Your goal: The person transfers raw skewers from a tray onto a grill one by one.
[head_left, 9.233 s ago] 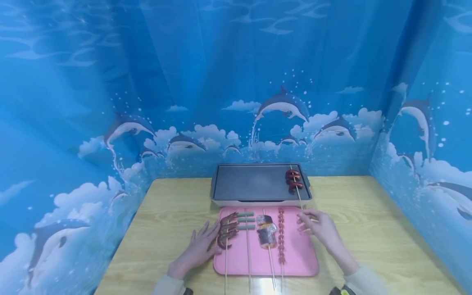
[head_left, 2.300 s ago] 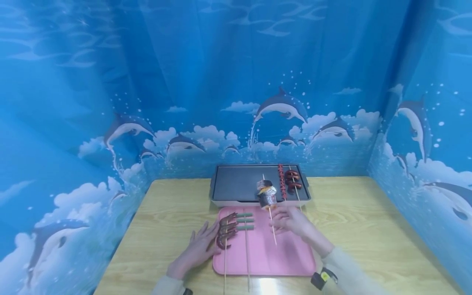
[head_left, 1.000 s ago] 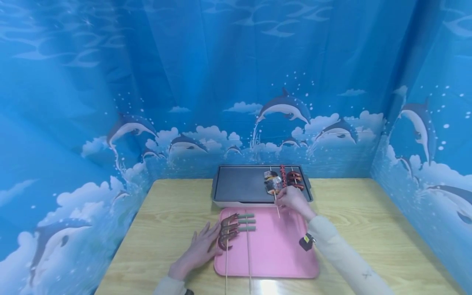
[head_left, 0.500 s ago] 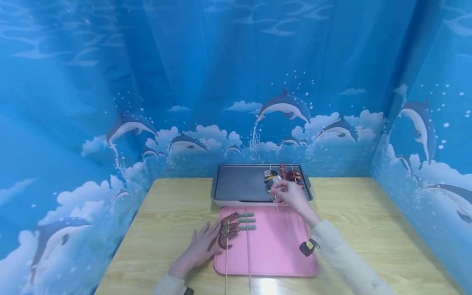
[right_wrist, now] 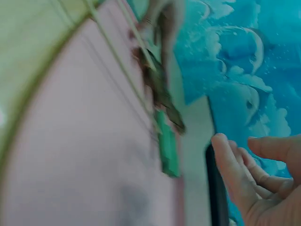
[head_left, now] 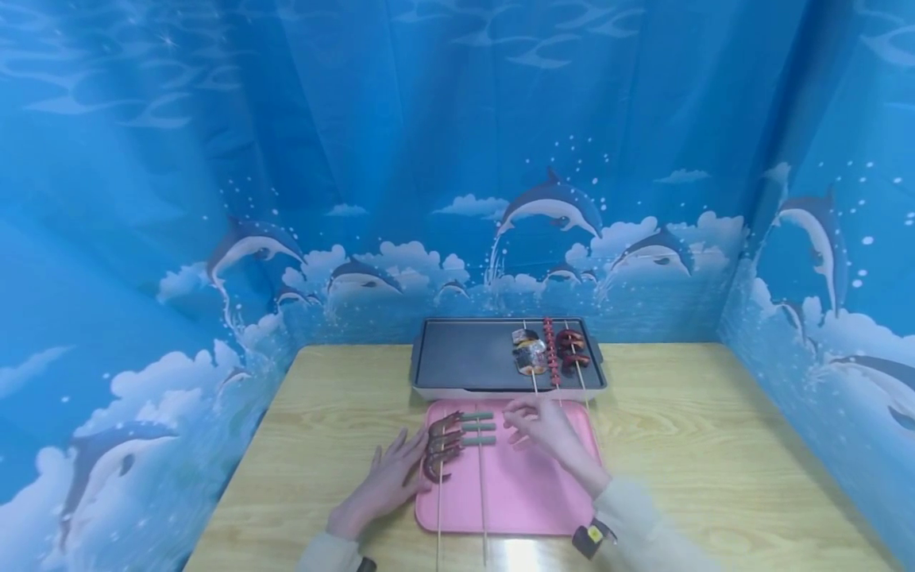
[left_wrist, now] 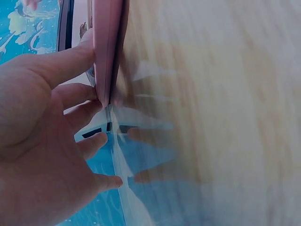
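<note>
left hand (head_left: pixel 389 478) — fingers spread, touching the pink tray (head_left: pixel 529 496), presumably steadying it. right hand (head_left: pixel 546 431) — fingers apart, nothing held. shrimp skewer (head_left: pixel 445 454) overhangs, likely for easy gripping.

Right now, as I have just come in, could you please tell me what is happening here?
A person's left grip rests at the left edge of the pink tray; the right grip, holding nothing, hovers over the tray. Three food skewers lie on the griddle, while a shrimp skewer and a green-piece skewer lie on the tray.
</note>
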`<move>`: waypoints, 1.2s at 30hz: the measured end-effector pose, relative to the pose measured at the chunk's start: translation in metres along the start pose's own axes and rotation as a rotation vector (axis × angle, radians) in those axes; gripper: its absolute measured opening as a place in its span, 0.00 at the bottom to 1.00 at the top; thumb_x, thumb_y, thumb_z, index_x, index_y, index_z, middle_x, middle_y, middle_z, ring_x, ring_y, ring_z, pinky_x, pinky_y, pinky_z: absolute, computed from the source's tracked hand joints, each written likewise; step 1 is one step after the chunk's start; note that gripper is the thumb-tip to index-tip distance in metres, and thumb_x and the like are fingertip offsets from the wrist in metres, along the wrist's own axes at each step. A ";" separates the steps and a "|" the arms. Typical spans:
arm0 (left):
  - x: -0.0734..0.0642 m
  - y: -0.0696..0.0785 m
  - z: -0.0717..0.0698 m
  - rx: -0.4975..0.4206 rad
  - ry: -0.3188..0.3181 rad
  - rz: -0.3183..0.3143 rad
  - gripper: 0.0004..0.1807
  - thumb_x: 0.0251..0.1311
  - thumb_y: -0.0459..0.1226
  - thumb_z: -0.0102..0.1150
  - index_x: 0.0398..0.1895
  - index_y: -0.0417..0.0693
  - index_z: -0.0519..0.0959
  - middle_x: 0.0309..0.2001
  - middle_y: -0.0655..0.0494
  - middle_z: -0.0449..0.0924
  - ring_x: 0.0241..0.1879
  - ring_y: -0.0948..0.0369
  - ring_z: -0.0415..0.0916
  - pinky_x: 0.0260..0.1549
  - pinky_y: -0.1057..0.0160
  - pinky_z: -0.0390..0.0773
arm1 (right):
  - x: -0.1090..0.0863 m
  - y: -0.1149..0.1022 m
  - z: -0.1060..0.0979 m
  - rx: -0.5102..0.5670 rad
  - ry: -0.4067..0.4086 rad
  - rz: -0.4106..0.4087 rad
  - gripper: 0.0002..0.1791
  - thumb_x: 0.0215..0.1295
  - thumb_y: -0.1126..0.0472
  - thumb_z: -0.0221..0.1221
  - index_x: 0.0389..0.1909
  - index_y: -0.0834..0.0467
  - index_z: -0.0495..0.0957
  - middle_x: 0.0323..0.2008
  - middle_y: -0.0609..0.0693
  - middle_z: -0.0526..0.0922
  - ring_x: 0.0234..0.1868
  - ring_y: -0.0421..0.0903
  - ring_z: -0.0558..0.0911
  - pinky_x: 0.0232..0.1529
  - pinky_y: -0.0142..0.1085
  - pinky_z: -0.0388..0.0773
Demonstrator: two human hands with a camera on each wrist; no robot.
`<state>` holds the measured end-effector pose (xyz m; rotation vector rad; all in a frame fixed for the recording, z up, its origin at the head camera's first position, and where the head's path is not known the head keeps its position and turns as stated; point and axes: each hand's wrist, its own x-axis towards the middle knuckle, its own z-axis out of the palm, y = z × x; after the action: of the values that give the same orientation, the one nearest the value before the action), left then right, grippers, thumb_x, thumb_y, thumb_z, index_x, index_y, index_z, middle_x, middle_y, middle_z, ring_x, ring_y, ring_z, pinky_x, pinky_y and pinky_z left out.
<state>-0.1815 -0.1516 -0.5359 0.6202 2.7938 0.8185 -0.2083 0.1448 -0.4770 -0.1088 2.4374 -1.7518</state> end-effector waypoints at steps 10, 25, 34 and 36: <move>-0.001 0.001 -0.001 -0.011 0.013 0.004 0.42 0.64 0.49 0.64 0.76 0.38 0.61 0.77 0.41 0.57 0.77 0.34 0.46 0.66 0.20 0.41 | -0.028 0.032 0.034 0.024 -0.184 0.104 0.15 0.67 0.66 0.62 0.49 0.73 0.78 0.31 0.57 0.87 0.27 0.51 0.87 0.29 0.41 0.88; 0.000 0.000 0.001 -0.013 0.012 0.005 0.42 0.65 0.50 0.63 0.76 0.38 0.62 0.77 0.41 0.57 0.77 0.35 0.45 0.66 0.20 0.40 | -0.032 0.042 0.058 0.062 -0.269 0.129 0.08 0.60 0.70 0.66 0.38 0.70 0.81 0.25 0.56 0.87 0.23 0.47 0.87 0.27 0.39 0.88; -0.001 0.001 0.000 -0.017 0.015 0.007 0.43 0.64 0.49 0.64 0.76 0.38 0.62 0.77 0.41 0.57 0.77 0.34 0.46 0.65 0.20 0.40 | -0.039 0.037 0.051 0.058 -0.246 0.109 0.10 0.58 0.72 0.65 0.40 0.71 0.79 0.27 0.56 0.87 0.24 0.47 0.86 0.29 0.39 0.88; -0.002 0.001 0.000 -0.021 0.018 0.009 0.43 0.63 0.49 0.64 0.75 0.37 0.62 0.77 0.41 0.57 0.76 0.34 0.46 0.65 0.20 0.40 | -0.042 0.035 0.047 0.053 -0.240 0.095 0.10 0.59 0.72 0.65 0.41 0.72 0.79 0.28 0.56 0.87 0.25 0.48 0.86 0.30 0.39 0.88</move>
<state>-0.1799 -0.1518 -0.5354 0.6260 2.7965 0.8577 -0.1588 0.1179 -0.5215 -0.1837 2.1896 -1.6559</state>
